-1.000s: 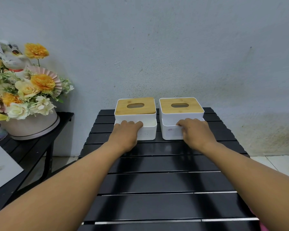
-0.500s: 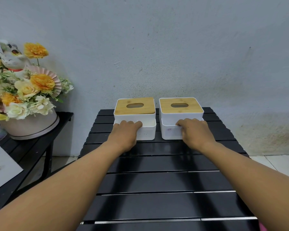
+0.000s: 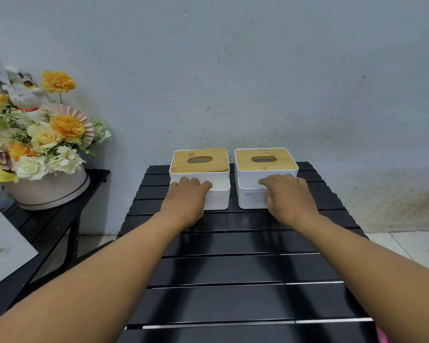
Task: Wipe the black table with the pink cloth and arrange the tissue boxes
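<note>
Two white tissue boxes with bamboo lids stand side by side at the far end of the black slatted table (image 3: pixel 233 303), close to the wall. My left hand (image 3: pixel 186 200) rests on the front of the left tissue box (image 3: pixel 200 163), fingers curled over its lower front ledge. My right hand (image 3: pixel 289 199) grips the front of the right tissue box (image 3: pixel 265 160) the same way. A narrow gap separates the two boxes. A sliver of the pink cloth (image 3: pixel 382 336) shows at the bottom right edge, mostly out of view.
A flower arrangement in a round pale pot (image 3: pixel 47 191) with a cat figurine (image 3: pixel 25 97) sits on a lower black side table (image 3: pixel 42 229) to the left. A grey wall (image 3: pixel 258 70) stands right behind the boxes. A white sheet (image 3: pixel 3 251) lies at far left.
</note>
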A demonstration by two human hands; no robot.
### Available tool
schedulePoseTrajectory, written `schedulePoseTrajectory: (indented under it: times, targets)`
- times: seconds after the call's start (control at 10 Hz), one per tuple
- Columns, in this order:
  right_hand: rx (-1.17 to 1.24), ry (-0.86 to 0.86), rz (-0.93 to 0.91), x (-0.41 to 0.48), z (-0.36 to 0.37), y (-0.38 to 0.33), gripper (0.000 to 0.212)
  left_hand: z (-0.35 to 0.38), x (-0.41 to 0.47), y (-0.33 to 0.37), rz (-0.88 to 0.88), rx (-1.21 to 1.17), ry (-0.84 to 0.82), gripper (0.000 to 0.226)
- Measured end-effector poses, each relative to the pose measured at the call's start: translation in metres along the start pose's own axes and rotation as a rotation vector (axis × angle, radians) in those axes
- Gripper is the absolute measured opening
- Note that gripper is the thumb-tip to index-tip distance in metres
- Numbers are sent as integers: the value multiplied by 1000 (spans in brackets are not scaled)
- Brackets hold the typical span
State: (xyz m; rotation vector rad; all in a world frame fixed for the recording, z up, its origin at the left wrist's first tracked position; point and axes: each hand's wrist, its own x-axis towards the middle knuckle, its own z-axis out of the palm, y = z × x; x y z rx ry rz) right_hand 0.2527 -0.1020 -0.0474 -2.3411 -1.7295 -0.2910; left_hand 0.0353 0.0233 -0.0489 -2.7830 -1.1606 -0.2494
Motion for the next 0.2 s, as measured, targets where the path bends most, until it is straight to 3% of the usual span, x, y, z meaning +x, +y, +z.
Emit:
schedulePoseTrajectory:
  times: [0.2]
  targets:
    - [-35,-9,-48,-12,-9,-11,37,-10,-12,10,32,50,39,38]
